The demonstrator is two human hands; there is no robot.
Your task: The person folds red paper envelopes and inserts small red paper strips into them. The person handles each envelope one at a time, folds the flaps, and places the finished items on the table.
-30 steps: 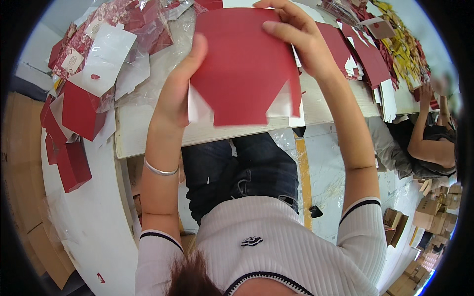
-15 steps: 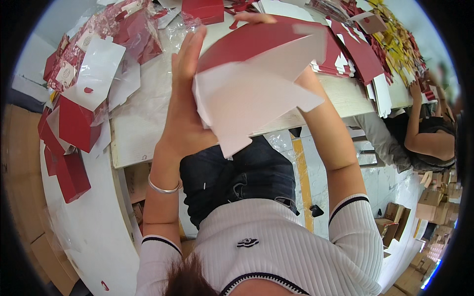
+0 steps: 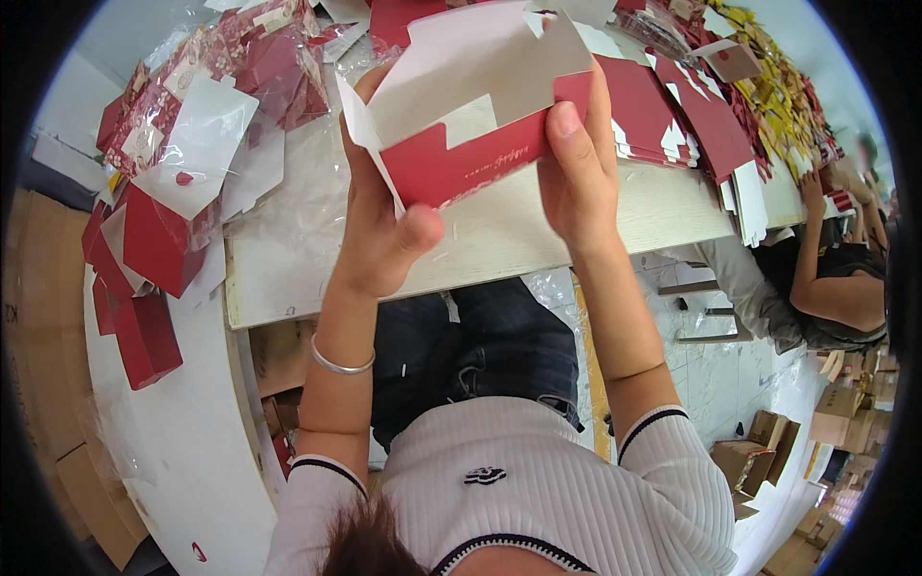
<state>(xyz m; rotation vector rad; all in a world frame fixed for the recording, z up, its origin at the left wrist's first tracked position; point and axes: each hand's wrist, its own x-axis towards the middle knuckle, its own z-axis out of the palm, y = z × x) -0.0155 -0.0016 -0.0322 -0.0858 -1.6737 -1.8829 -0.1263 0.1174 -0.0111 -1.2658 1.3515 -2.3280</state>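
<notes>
A red carton with a white inside is held above the table, its walls standing apart around a hollow middle. White flaps stick out at its left end and far side, and a notch cuts into its near red wall. My left hand grips the left end, thumb at the near lower corner and fingers partly hidden behind the flap. At the right end, my right hand clasps the carton with its thumb on the near red wall and its fingers behind.
Flat red cartons lie stacked on the white table at the right. Red boxes, white-sided pieces and clear plastic crowd the left. A yellow heap lies far right, near another person's arm.
The carton has turned from its white side facing me to its red wall facing me, and its hollow shows. My right hand has come from the far edge to the right end.
</notes>
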